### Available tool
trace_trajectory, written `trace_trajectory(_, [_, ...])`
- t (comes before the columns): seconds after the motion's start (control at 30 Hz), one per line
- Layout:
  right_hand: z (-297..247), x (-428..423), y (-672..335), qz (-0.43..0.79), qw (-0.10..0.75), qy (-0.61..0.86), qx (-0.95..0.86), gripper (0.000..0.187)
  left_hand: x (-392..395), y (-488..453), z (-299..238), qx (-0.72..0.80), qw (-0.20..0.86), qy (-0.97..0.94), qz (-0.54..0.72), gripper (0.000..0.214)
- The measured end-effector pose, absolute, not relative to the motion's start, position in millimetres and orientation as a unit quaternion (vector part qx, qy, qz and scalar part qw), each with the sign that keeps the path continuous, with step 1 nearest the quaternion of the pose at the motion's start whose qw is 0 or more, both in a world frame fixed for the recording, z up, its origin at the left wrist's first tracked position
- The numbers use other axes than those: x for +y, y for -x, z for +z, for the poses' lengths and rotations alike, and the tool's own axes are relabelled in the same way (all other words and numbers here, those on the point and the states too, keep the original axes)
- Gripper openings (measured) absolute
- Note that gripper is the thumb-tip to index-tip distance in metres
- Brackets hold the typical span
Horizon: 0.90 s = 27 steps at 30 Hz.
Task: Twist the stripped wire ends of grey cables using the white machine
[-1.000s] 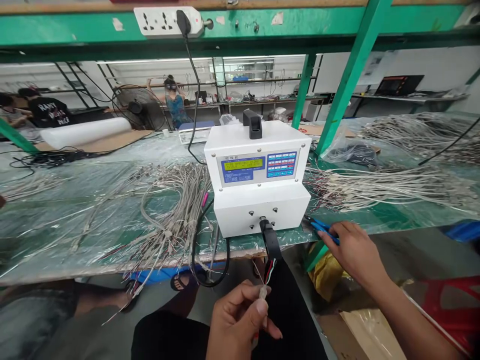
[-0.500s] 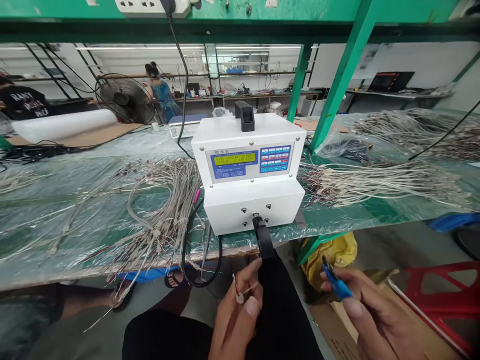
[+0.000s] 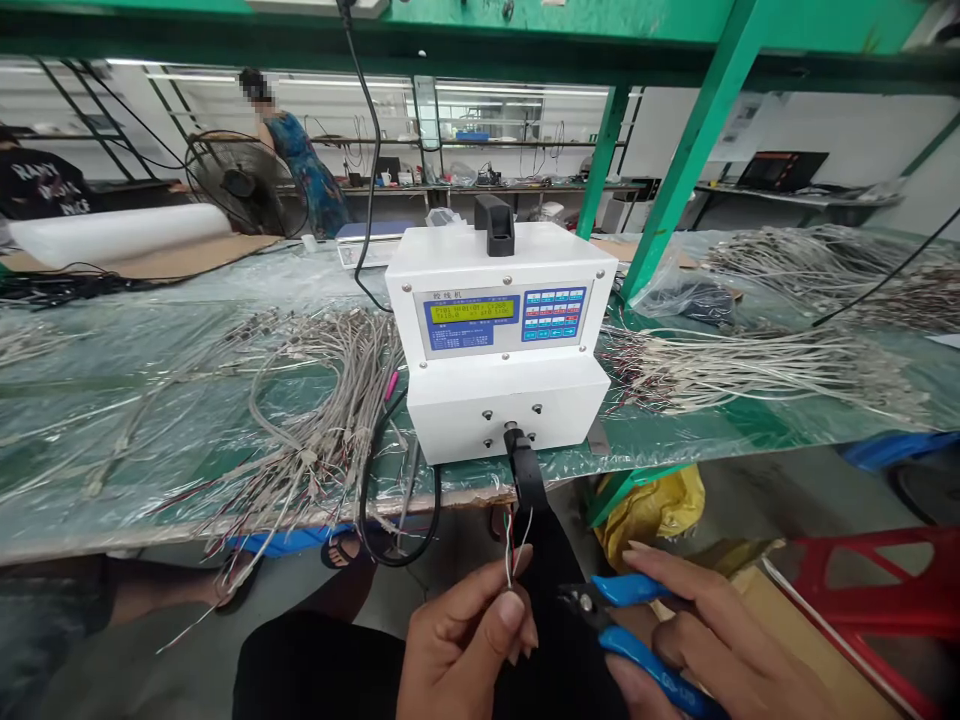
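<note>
My left hand (image 3: 472,635) is closed in a pinch on a cable end, with several thin wires (image 3: 512,550), red, white and green among them, fanning upward from the fingertips. In my right hand (image 3: 705,630) is a pair of blue-handled wire cutters (image 3: 630,620). Their handles are spread, and the dark jaws point left, a short gap away from the wires. Above both hands, at the table's edge, sits a white machine (image 3: 502,380) with a lit display, a keypad and a black attachment (image 3: 527,480) jutting from its front.
Bundles of grey cables lie left (image 3: 337,400) and right (image 3: 750,370) of the machine on the film-covered table (image 3: 187,450). A black power cord (image 3: 367,500) loops below the edge. A red stool (image 3: 877,580) and a yellow bag (image 3: 660,505) are at the right. Another person (image 3: 304,165) stands behind.
The cutters have swung from upright to pointing left, their handles now spread, and moved closer to my left hand. The wires in my left hand now point upward. The person behind has straightened up.
</note>
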State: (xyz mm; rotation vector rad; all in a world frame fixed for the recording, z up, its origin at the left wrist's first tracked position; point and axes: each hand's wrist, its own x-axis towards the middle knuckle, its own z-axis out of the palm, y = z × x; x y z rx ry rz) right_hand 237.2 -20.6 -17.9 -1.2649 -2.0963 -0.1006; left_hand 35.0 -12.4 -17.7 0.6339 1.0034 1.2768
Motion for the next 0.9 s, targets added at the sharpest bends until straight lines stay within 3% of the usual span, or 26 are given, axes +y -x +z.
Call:
trace_trajectory(0.13, [-18, -14, -241, -0.128, 0.280, 0.450, -0.838, 0.021, -11, -34, -19, 0.402, 0.677, -0.275, 0.552, 0.042])
trace_trajectory(0.33, [-5, -8, -236, -0.172, 0.267, 0.452, -0.833, 0.025, -9, -29, -29, 0.352, 0.723, -0.248, 0.540, 0.031])
trace_trajectory(0.67, [5, -2, -235, -0.183, 0.259, 0.438, -0.841, 0.026, -4, -32, -25, 0.249, 0.786, -0.169, 0.540, 0.030])
trace_trajectory(0.9, [5, -2, -235, -0.185, 0.253, 0.430, -0.847, 0.026, -3, -32, -24, 0.229, 0.785, -0.155, 0.554, 0.041])
